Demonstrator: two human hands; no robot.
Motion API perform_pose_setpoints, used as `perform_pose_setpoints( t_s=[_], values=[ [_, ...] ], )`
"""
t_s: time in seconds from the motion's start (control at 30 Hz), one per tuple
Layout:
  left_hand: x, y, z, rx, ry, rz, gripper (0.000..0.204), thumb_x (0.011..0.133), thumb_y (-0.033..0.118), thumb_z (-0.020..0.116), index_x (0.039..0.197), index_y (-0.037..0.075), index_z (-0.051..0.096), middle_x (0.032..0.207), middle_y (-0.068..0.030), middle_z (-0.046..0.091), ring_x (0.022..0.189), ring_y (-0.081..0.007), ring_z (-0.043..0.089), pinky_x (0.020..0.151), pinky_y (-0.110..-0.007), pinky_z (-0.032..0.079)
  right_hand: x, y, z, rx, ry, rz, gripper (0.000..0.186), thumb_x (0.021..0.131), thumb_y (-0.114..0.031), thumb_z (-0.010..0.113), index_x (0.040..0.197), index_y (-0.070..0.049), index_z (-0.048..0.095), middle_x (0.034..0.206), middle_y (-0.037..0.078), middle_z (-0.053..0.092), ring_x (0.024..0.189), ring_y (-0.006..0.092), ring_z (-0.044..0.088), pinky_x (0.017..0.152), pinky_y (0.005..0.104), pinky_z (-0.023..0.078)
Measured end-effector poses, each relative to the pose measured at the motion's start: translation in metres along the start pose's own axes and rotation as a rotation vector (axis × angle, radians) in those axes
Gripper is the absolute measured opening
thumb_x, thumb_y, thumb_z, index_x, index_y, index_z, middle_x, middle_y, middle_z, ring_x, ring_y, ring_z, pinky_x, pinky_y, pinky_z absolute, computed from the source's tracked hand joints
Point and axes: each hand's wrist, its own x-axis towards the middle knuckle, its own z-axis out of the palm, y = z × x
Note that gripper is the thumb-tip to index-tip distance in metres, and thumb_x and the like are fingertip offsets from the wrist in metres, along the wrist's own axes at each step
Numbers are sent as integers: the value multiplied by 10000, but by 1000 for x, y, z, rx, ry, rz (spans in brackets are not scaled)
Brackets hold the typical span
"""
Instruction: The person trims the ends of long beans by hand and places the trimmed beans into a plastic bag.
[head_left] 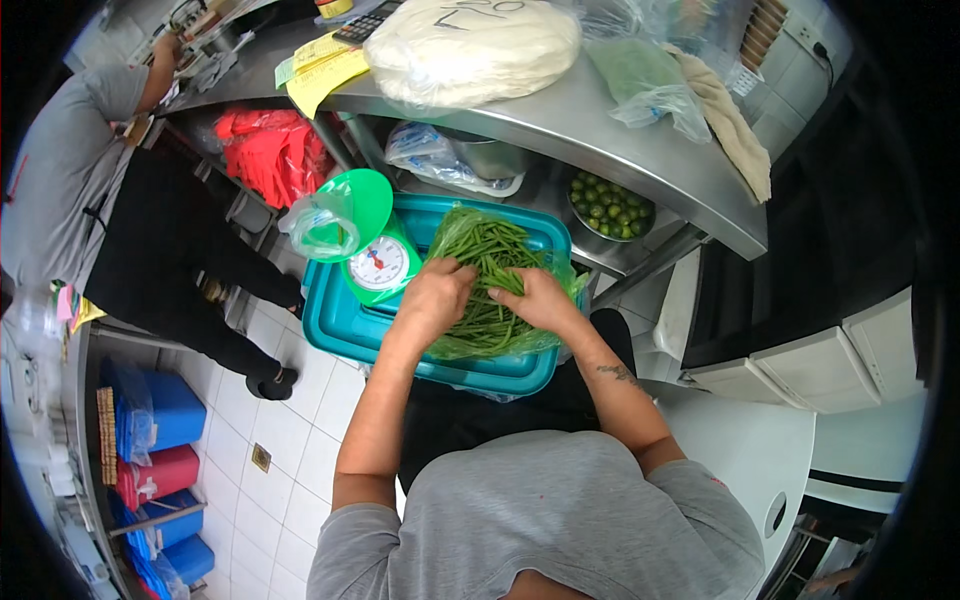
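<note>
A pile of long green beans lies in an open green plastic bag on a teal lidded tub. My left hand has its fingers curled into the left side of the pile, holding beans. My right hand grips some beans at the right of the pile, thumb on top. Its fingertips are partly hidden among the beans. Beside the bag, at the back left of the tub, stands a green scale with a round dial; a clear plastic bag sits on its pan.
A steel counter arches ahead, holding a wrapped white bundle, yellow papers and a cloth. Below are red bags and a pot of green round fruit. A co-worker bends at left above blue and red bins. A white seat is right.
</note>
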Motion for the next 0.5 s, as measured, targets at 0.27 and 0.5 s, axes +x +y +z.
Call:
perform_pose_setpoints(
  t_s=[0.27, 0.5],
  values=[
    [-3, 3, 11, 16, 65, 83, 45, 726, 7, 565, 764, 31, 570, 795, -127, 546, 779, -322, 537, 671, -423, 444, 5, -11, -18, 115, -117, 106, 301, 798, -228, 661, 994, -3, 629, 825, 132, 666, 753, 245, 636, 707, 344, 478],
    [3, 3, 25, -27, 236, 13, 42, 755, 19, 589, 737, 4, 554, 684, -118, 512, 681, -285, 521, 603, -379, 425, 2, -14, -5, -146, 74, -41, 302, 803, -237, 665, 979, 4, 625, 780, 82, 645, 714, 150, 589, 700, 295, 470]
  ],
)
